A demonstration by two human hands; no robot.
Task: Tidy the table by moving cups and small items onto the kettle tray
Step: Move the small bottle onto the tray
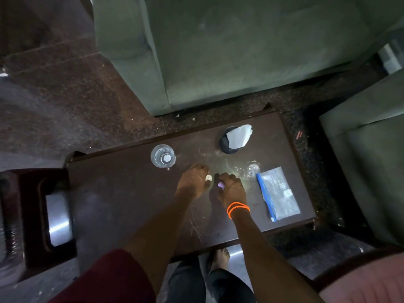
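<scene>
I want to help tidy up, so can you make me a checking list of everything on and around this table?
Surface: dark wooden table, dusty and scratched.
Job's things: clear glass upright near the far edge; a small white piece at the left hand's fingertips; a small pale purple piece at the right hand's fingertips.
Clutter: dark cup with white paper in it; clear zip bag with a blue strip.
Grippers: left hand and right hand, both low over the table, pinching the small pieces.
Cables: nothing seen.
Surroundings: green sofa beyond the table; tray to the left.
</scene>
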